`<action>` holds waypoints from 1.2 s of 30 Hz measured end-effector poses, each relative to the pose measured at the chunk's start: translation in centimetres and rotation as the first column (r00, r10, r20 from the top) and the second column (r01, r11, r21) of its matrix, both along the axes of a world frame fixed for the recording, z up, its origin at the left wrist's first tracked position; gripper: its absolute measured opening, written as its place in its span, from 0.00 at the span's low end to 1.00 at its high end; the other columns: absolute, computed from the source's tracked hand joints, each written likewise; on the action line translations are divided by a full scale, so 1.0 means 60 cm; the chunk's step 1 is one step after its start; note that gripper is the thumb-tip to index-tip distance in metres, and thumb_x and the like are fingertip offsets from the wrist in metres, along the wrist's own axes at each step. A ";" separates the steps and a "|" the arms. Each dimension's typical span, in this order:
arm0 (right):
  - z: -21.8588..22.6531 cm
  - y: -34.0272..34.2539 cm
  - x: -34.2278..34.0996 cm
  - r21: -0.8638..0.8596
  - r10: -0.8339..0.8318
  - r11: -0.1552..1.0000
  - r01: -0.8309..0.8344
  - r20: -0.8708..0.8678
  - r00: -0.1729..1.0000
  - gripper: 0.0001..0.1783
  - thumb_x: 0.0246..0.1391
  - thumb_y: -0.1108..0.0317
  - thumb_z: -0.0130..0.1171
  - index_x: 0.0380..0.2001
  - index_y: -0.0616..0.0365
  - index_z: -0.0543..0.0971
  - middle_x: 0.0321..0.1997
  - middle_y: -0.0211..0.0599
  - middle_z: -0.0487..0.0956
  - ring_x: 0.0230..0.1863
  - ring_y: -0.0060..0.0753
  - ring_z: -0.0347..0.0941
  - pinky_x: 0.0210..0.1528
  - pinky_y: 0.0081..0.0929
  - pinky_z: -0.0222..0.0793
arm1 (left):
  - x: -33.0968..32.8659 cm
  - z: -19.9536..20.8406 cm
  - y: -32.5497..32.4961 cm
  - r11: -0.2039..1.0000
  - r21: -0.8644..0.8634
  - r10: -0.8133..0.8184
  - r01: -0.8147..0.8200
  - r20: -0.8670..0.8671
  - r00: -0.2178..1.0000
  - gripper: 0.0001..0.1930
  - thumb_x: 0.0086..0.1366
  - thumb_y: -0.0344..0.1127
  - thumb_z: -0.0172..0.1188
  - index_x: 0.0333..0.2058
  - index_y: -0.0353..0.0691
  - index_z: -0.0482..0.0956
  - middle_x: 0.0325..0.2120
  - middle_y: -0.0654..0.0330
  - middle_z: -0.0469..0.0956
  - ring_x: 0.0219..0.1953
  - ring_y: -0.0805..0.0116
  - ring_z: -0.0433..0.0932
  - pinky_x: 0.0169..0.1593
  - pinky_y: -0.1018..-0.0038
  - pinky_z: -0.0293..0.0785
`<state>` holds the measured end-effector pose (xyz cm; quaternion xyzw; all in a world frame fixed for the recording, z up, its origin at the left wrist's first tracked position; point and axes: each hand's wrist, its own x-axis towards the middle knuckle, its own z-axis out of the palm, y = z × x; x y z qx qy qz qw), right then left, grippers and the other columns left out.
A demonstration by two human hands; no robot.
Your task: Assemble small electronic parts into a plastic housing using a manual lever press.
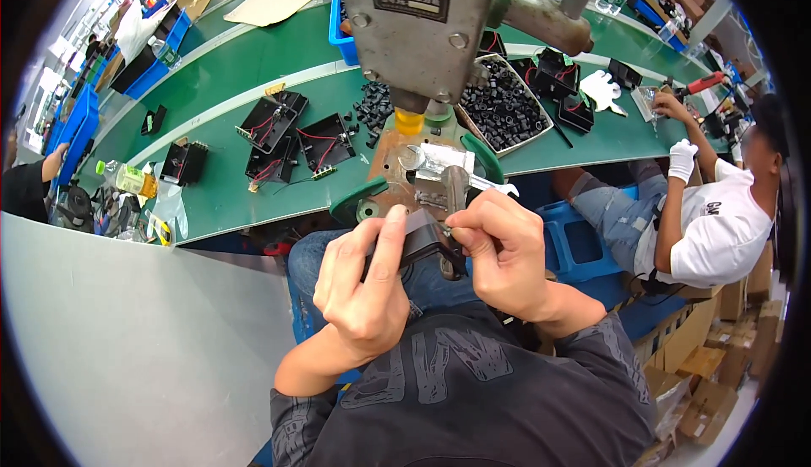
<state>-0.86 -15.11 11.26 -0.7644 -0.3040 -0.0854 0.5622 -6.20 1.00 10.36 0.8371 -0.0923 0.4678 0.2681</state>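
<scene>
Close to my body I hold a black plastic box (420, 236) in front of the press. My left hand (365, 285) grips its left side, the fingers laid along the top. My right hand (505, 252) is closed at the box's right edge, with thumb and index finger pinched together there. A small bit shows at those fingertips, too small to name. Just beyond both hands stands a grey metal arbor press (422, 40) with a yellow tip (409, 121) above its worn base. A silvery metal block (445, 161) sits on that base.
A box of small black plastic parts (505, 104) stands right of the press. Several open black housings with red wires (325, 142) lie on the green bench (224, 205). On the right, a seated co-worker (718, 222) wears a white glove (682, 160). A blue stool (579, 239) is nearby.
</scene>
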 end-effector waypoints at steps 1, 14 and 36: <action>-0.003 0.002 0.002 -0.008 0.018 1.000 -0.018 0.009 1.000 0.05 0.51 0.84 0.56 0.31 0.66 0.79 0.28 0.32 0.74 0.22 0.22 0.63 0.26 0.18 0.61 | -0.002 -0.001 0.003 1.000 -0.014 0.016 -0.016 -0.007 1.000 0.24 0.46 0.17 0.62 0.47 0.32 0.82 0.36 0.51 0.79 0.31 0.63 0.75 0.34 0.75 0.74; 0.009 0.089 0.044 -0.011 0.027 1.000 -0.025 0.238 0.971 0.21 0.44 0.69 0.70 0.44 0.60 0.78 0.44 0.36 0.75 0.39 0.32 0.71 0.42 0.28 0.67 | -0.006 -0.016 0.079 0.278 -0.960 -0.377 0.018 -0.092 0.921 0.26 0.66 0.19 0.53 0.63 0.35 0.66 0.51 0.53 0.76 0.45 0.71 0.74 0.53 0.78 0.69; -0.010 0.105 0.044 -0.304 0.053 0.951 -0.064 -0.045 0.998 0.05 0.50 0.75 0.60 0.32 0.59 0.76 0.30 0.35 0.74 0.29 0.37 0.69 0.32 0.29 0.66 | -0.087 -0.021 0.149 -0.171 -0.981 -0.663 -0.091 0.046 0.747 0.31 0.53 0.18 0.52 0.59 0.35 0.69 0.46 0.50 0.77 0.43 0.66 0.77 0.48 0.79 0.72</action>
